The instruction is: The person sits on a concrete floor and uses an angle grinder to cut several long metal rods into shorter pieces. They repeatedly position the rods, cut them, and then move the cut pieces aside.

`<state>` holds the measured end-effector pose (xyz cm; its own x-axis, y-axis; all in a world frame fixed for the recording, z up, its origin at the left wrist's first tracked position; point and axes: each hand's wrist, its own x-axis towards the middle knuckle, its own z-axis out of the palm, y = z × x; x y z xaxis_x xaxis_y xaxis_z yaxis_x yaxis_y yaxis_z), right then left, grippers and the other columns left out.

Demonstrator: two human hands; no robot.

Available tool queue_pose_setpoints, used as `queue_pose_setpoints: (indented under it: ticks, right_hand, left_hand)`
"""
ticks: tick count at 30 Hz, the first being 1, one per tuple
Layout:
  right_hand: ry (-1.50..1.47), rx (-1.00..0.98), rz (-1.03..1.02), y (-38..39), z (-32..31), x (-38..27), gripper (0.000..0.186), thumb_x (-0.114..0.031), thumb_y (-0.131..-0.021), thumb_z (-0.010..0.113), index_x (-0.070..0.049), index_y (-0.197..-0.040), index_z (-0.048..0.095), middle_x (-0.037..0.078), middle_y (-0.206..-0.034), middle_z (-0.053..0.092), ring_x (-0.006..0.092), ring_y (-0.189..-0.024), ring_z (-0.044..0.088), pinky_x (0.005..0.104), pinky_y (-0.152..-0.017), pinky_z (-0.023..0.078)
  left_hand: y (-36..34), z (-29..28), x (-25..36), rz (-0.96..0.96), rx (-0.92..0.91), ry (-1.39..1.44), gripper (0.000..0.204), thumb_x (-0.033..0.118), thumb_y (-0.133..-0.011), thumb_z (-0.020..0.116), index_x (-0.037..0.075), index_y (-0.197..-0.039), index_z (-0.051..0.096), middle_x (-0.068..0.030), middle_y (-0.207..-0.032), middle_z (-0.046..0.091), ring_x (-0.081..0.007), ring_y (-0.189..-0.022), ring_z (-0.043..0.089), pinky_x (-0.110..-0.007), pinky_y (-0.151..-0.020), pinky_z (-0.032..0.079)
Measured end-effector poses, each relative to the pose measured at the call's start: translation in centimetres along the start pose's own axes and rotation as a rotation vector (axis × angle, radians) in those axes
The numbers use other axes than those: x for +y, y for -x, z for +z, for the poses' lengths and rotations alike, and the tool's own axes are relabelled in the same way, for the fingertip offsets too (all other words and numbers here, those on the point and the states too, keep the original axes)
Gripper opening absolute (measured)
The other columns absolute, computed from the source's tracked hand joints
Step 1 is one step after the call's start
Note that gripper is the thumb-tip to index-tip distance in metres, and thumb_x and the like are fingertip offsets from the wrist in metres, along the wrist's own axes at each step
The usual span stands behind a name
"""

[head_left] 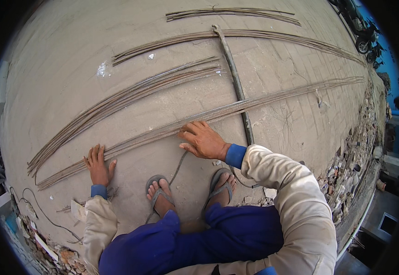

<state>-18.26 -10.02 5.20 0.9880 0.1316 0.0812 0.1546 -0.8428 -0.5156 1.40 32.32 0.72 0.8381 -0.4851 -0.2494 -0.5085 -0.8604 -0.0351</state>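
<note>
Before my feet lies a long bundle of ribbed steel rods, running from lower left to upper right. My left hand rests near its left end, fingers stretched across the rods and thumb held apart. Farther along, my right hand touches the near side of the same bundle. Its fingers are slightly bent and its thumb sticks out, not wrapped round the rods. A dark metal bar with a notched far end crosses under this bundle, right of my right hand.
Beyond lie more rod bundles and a short stack of rods. A dark cable passes by my sandalled feet. Broken rubble lines the right edge, and motorbikes stand at the far right.
</note>
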Motion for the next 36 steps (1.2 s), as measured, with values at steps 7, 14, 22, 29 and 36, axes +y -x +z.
queue_pose_setpoints:
  ticks: [7, 14, 22, 29, 36]
  right_hand:
    - [0.005, 0.248, 0.725, 23.6, -6.4, -1.2, 0.023, -0.028, -0.106, 0.067, -0.006, -0.113, 0.068, 0.015, -0.108, 0.068, 0.0351, -0.101, 0.065, 0.0462, -0.09, 0.05]
    - [-0.275, 0.916, 1.918, 43.1, -3.2, 1.0, 0.065, -0.046, -0.099, 0.075, 0.015, -0.118, 0.062, 0.024, -0.116, 0.07, 0.0336, -0.103, 0.065, 0.0467, -0.091, 0.052]
    - [-0.82, 0.779, 1.845, 38.4, -3.6, 4.9, 0.086, -0.065, -0.097, 0.061, -0.007, -0.159, 0.046, 0.013, -0.157, 0.054, 0.0353, -0.138, 0.055, 0.0525, -0.109, 0.048]
    - [-0.926, 0.746, 1.705, 34.2, -2.3, 6.2, 0.075, -0.057, -0.095, 0.065, -0.004, -0.147, 0.054, 0.015, -0.144, 0.062, 0.0365, -0.126, 0.062, 0.054, -0.104, 0.051]
    - [-1.111, 0.853, 1.596, 38.3, -2.3, 7.4, 0.064, -0.049, -0.093, 0.069, -0.001, -0.136, 0.063, 0.016, -0.131, 0.07, 0.0377, -0.115, 0.069, 0.0556, -0.099, 0.054]
  left_hand:
    - [-3.2, -2.6, 3.9, 0.312, 0.077, 0.039, 0.087, 0.044, -0.088, 0.085, 0.021, -0.16, 0.043, -0.0075, -0.169, 0.036, -0.0348, -0.162, 0.023, -0.065, -0.134, 0.008]
    - [-4.7, -6.6, 9.2, 0.625, 0.239, 0.21, 0.073, 0.038, -0.092, 0.082, 0.014, -0.152, 0.05, -0.0139, -0.162, 0.042, -0.0412, -0.154, 0.033, -0.066, -0.128, 0.023]
    - [-3.5, -12.0, 17.1, 0.821, 0.119, 0.434, 0.056, 0.052, -0.103, 0.067, 0.01, -0.14, 0.063, -0.0154, -0.156, 0.048, -0.0384, -0.15, 0.038, -0.053, -0.125, 0.036]
    - [-0.3, -14.1, 22.5, 0.986, -0.019, 0.562, 0.051, 0.051, -0.101, 0.069, 0.01, -0.132, 0.068, -0.013, -0.143, 0.06, -0.0344, -0.142, 0.051, -0.05, -0.116, 0.044]
    - [2.3, -22.0, 20.8, 1.063, -0.227, 0.42, 0.051, 0.05, -0.102, 0.067, 0.006, -0.129, 0.069, -0.0146, -0.132, 0.07, -0.0363, -0.127, 0.065, -0.051, -0.106, 0.052]
